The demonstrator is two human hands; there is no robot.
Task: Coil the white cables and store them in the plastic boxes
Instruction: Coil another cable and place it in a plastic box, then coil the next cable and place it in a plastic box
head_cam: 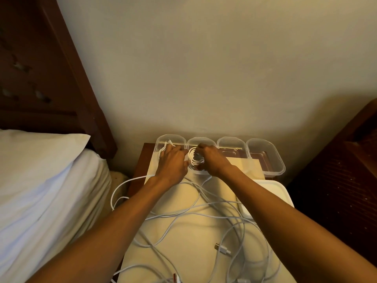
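Several clear plastic boxes stand in a row against the wall. The first box (163,139) from the left holds a coiled white cable (162,149). Over the second box (202,140) both hands hold a coil of white cable (194,158). My left hand (173,162) grips the coil's left side and my right hand (212,160) pinches its right side. The third box (231,141) and the fourth box (273,158) hold nothing. Loose white cables (189,219) lie tangled on the cream surface nearer to me.
A bed with a white pillow (40,152) and a dark wooden headboard (67,64) fills the left. A white tray edge (285,193) lies at the right, dark wooden furniture (346,180) beyond it. One cable loop (118,193) hangs off the table's left edge.
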